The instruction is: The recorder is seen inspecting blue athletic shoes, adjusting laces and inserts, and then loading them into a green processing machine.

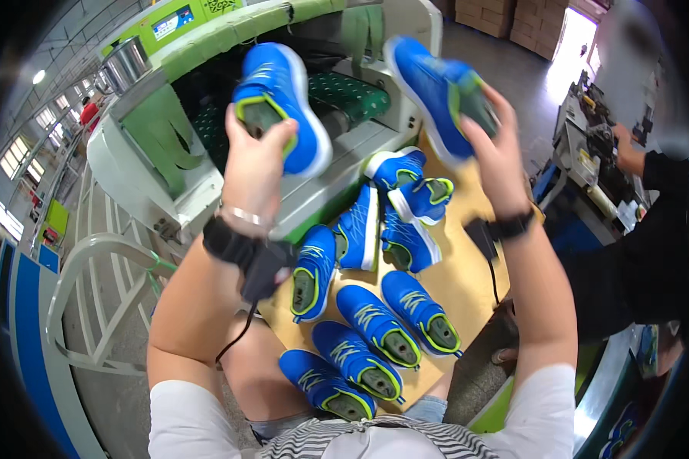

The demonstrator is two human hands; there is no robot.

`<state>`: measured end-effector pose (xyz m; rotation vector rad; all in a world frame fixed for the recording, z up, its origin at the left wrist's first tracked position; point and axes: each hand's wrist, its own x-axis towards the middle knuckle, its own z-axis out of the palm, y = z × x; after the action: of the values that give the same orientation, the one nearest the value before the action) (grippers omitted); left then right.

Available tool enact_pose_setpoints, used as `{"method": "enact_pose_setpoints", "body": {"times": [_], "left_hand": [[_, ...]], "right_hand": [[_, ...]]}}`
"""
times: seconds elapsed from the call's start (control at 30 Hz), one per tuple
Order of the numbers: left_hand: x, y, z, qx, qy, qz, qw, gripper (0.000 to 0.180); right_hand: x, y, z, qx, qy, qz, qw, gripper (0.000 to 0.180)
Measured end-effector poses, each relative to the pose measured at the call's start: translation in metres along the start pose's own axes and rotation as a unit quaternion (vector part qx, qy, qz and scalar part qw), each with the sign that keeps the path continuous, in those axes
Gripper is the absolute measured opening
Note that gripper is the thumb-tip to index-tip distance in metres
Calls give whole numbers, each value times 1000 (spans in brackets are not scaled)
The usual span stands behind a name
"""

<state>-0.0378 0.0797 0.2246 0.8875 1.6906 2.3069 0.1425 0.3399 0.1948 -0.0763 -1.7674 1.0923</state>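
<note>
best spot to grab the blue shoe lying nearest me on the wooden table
Take the nearest blue shoe at its heel collar, from above. It lies sole down with the lime-rimmed opening facing up, so fingers can hook inside. Neighbouring shoes crowd its right side.

The left hand (254,164) holds a blue shoe (282,103) raised, with fingers at its green-edged opening. The right hand (497,157) holds a second shoe (436,96) in the same way, well apart from the first. Below them, on a tan table (467,287), lie other blue shoes (375,306) close together. Behind stands a machine (207,176) with green strips (161,134). At the right, another person's arm (651,164) reaches to a bench (589,153).
</note>
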Motion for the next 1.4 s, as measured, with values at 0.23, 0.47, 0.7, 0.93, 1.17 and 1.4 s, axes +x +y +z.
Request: {"method": "enact_pose_setpoints", "body": {"times": [0.23,0.47,0.7,0.93,1.17,1.4], "left_hand": [[103,-90,-52,372,239,-34,896,95],[-44,-68,-35,331,7,146,932,80],[-121,-89,-20,288,-113,23,951,74],[-151,-102,2,290,-177,-45,939,65],[-176,-64,9,288,-253,-61,922,64],[-159,-105,29,44,-140,-339,929,95]], "right_hand": [[101,131,171,-340,-183,68,920,72],[-5,69,64,-443,-157,101,877,91],[-116,68,-11,23,23,504,863,98],[-154,44,-39,-4,197,497,845,88],[-163,69,-11,110,197,481,847,103],[-202,9,29,-231,-126,83,961,107]]}}
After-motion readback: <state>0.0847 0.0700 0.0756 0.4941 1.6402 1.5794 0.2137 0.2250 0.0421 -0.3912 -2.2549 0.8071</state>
